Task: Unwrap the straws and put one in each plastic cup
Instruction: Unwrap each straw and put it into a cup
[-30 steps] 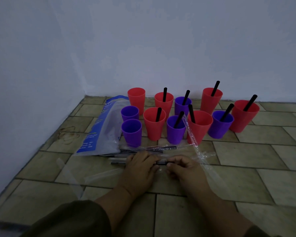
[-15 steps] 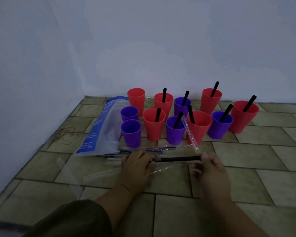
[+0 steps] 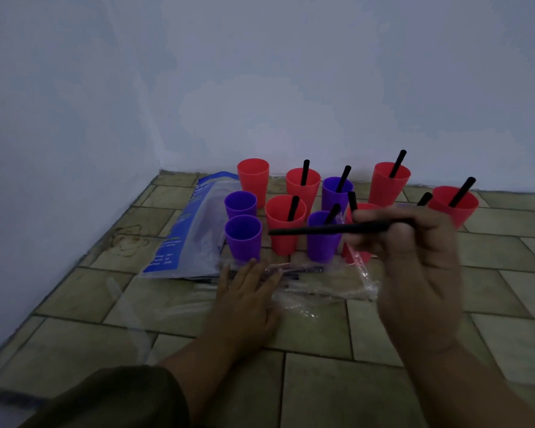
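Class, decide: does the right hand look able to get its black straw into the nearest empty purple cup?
Probably yes. The right hand holds the black straw, its tip near the open mouth of that purple cup; the left hand lies flat on the floor, below the rim.

Pretty dim spot, bluish cast over everything

A plain whitish back wall (image 3: 322, 72) is met by a left wall (image 3: 44, 134) in a corner (image 3: 160, 168), all of it poorly lit. The floor (image 3: 337, 390) is laid with olive rectangular tiles in a staggered pattern, and a brownish squiggly stain (image 3: 130, 244) can be spotted by the left wall.
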